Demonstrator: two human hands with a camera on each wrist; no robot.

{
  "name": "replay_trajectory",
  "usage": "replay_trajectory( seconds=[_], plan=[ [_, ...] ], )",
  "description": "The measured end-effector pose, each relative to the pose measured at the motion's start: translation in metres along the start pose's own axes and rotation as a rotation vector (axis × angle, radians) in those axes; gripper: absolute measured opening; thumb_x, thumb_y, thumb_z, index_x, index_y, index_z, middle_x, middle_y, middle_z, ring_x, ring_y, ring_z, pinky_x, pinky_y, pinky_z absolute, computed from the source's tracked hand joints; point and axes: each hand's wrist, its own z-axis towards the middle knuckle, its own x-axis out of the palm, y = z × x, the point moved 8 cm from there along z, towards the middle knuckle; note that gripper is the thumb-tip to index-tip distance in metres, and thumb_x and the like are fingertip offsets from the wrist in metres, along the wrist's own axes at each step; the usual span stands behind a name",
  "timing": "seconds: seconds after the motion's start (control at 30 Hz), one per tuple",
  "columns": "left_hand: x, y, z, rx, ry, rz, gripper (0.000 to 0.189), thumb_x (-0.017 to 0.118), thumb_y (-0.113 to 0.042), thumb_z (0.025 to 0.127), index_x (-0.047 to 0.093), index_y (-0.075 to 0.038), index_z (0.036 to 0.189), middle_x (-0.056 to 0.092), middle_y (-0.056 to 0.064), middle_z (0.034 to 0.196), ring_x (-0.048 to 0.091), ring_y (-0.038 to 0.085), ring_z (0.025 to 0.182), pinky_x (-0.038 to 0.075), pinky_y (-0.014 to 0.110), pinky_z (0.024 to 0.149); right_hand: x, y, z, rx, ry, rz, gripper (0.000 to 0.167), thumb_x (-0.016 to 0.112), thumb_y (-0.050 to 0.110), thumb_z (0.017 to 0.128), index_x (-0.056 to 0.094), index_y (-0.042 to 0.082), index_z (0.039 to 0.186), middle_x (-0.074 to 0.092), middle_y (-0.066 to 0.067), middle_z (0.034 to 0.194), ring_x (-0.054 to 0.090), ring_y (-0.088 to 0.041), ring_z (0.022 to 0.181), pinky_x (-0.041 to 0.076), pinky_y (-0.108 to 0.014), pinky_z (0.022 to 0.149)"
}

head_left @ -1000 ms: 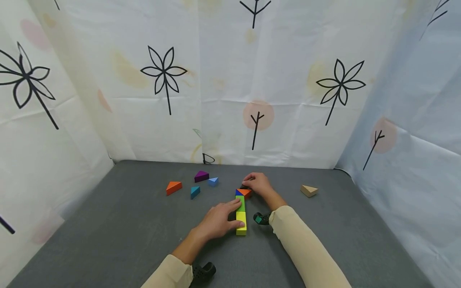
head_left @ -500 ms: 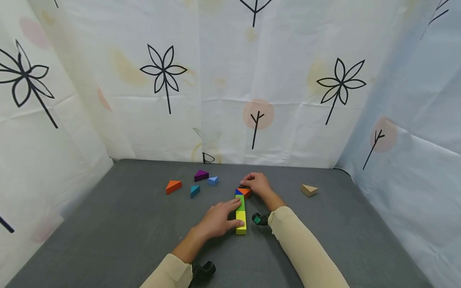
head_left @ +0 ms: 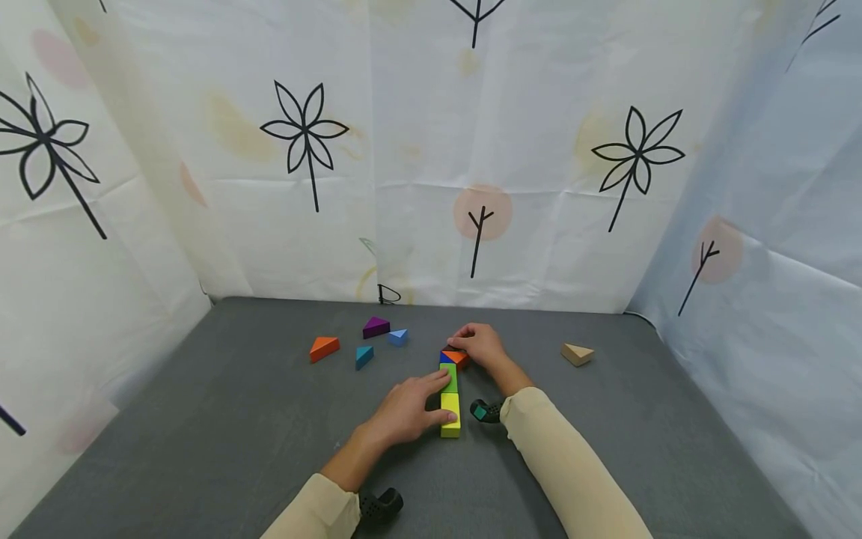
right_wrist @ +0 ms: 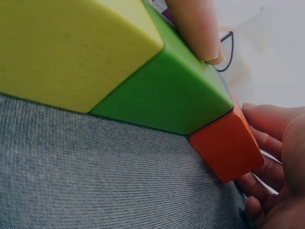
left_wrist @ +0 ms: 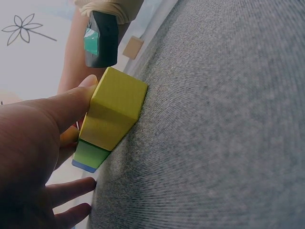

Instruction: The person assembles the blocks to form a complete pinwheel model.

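A straight row of blocks lies on the grey table: a yellow block [head_left: 450,406] nearest, a green block [head_left: 449,377] beyond it, then a blue triangle [head_left: 444,358] beside an orange triangle [head_left: 461,360]. My left hand [head_left: 402,410] rests along the row, thumb on top of the yellow block and fingertips on the green one, other fingers spread in the left wrist view. At the far end, my right hand [head_left: 480,344] has its fingers curled and pinches a small dark block [head_left: 453,348], mostly covered. In the right wrist view its fingers sit behind the orange triangle.
Left of the row's far end lie loose triangular blocks: orange [head_left: 325,349], purple [head_left: 376,327], teal [head_left: 364,357] and light blue [head_left: 398,337]. A natural wood triangle [head_left: 577,354] lies to the right. Patterned cloth [head_left: 431,150] closes off the table's back and sides.
Both hands stay almost still at the row, with the right fingers on the dark block at its far end. The head view has shifted very slightly.
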Motion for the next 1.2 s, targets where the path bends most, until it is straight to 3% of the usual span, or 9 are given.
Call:
replay_trajectory(
  seconds=[0.67,1.2],
  plan=[
    [0.0,0.0,0.0011,-0.013,0.004,0.003,0.072,0.065,-0.055,0.087,0.045,-0.019,0.147,0.04,-0.003,0.152,0.043,0.029,0.132,0.033,0.057,0.103,-0.0032,0.0006,-0.002,-0.008,0.003,0.04,0.021,0.073,0.026,0.088,0.071,0.007,0.095,0.066,-0.006,0.094,0.057,-0.02,0.08,0.049,-0.028,0.067],
    [-0.0029,-0.0028,-0.0024,0.005,0.007,-0.019,0.07,0.064,-0.051,0.089,0.045,-0.017,0.147,0.039,-0.003,0.152,0.042,0.031,0.133,0.032,0.059,0.103,0.003,-0.0014,-0.0012,-0.032,0.058,0.108,0.021,0.075,0.022,0.087,0.07,0.006,0.1,0.069,-0.005,0.095,0.061,-0.019,0.083,0.051,-0.031,0.074]
  ],
)
